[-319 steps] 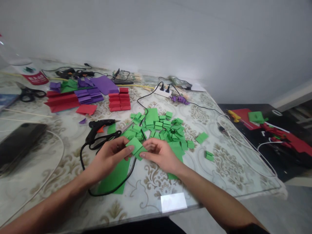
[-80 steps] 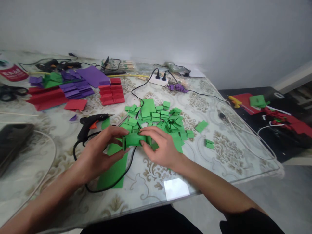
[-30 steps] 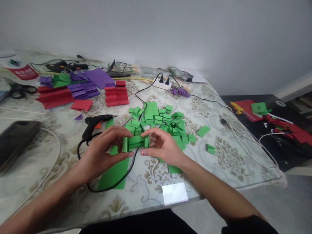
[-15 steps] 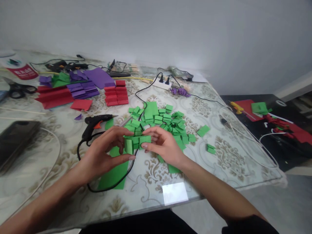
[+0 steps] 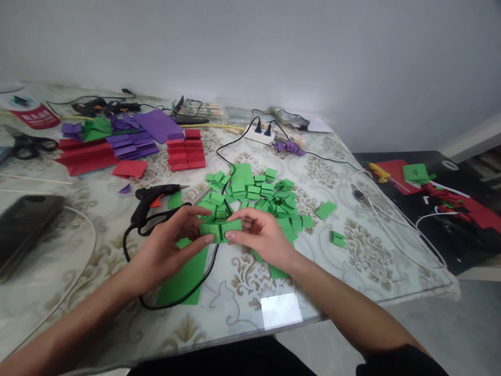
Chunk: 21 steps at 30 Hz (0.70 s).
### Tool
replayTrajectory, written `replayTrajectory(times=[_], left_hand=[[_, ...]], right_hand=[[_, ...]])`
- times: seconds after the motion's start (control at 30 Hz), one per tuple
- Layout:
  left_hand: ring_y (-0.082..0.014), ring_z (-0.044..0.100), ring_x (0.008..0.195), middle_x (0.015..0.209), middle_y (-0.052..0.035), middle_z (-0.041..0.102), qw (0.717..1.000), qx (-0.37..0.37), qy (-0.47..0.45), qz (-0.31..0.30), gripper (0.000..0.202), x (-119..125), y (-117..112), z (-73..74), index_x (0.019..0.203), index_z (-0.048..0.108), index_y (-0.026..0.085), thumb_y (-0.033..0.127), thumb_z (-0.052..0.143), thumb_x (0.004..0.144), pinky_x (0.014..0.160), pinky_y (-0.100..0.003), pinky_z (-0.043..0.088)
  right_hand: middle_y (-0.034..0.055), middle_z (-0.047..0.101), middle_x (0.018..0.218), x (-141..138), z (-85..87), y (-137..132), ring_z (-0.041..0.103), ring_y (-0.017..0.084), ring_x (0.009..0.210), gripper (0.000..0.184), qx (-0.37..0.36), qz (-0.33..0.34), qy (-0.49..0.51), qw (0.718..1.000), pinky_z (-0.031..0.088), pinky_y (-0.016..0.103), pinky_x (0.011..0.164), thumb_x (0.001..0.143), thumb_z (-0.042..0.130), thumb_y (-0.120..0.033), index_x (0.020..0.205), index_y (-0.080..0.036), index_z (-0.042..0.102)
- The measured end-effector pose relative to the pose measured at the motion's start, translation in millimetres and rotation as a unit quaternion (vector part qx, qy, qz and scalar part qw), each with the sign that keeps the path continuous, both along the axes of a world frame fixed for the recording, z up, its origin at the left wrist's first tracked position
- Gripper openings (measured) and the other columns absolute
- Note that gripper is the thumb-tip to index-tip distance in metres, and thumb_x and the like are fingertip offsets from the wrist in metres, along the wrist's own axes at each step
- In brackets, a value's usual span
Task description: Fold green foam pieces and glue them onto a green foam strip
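Observation:
Between my hands is a folded green paper piece [image 5: 220, 231], creased down its middle, held above the table. My left hand [image 5: 172, 240] pinches its left end, the thumb lying along the front. On the other end, my right hand [image 5: 263, 234] is closed with thumb in front and fingers behind. Just beyond lies a heap of small folded green paper pieces [image 5: 270, 193]. A larger green paper sheet [image 5: 183, 282] rests under my left hand. The black glue gun [image 5: 151, 201] lies to the left, its cable looping beneath my hands.
Red folded paper [image 5: 186, 151] and purple paper [image 5: 133, 143] lie farther back. A white power strip [image 5: 259, 134] stands near the wall. At left are scissors [image 5: 29, 143] and a dark phone [image 5: 27, 230]. A white cable [image 5: 391, 240] hangs over the right table edge.
The left flap of the green paper, which stood out toward me, now lies flat in line with the right half. My left thumb has moved up onto it.

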<state>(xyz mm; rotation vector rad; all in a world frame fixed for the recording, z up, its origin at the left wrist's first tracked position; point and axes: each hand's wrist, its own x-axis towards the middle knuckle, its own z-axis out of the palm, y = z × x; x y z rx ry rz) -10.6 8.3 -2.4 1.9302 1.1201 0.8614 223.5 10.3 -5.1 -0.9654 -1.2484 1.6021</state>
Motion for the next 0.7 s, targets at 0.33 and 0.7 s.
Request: replayTrajectory(times=[0.33, 0.7], left_hand=[[-0.0119, 0.065, 0.071, 0.087, 0.0033, 0.071, 0.997, 0.036, 0.07, -0.007, 0.022, -1, -1, -3.7, 0.11, 0.065, 0.026, 0.039, 0.07, 0.093, 0.062, -0.02, 0.051], [-0.0102, 0.063, 0.07, 0.081, 0.0045, 0.07, 0.992, 0.084, 0.087, -0.029, 0.008, 6, -2, 3.9, 0.098, 0.069, 0.023, 0.029, 0.065, 0.096, 0.059, -0.017, 0.047]], right_hand=[[-0.006, 0.059, 0.063, -5, 2.3, -5, 0.069, 0.015, 0.066, 0.028, -0.013, 0.004, -0.014, 1.0, 0.054, 0.026, 0.064, 0.077, 0.085, -0.033, 0.094, -0.02, 0.067], [-0.0033, 0.065, 0.067, -8, -6.9, -11, 0.059, 0.012, 0.06, 0.018, 0.142, -0.073, -0.13, 0.979, 0.046, 0.024, 0.056, 0.079, 0.083, -0.028, 0.092, -0.02, 0.072]])
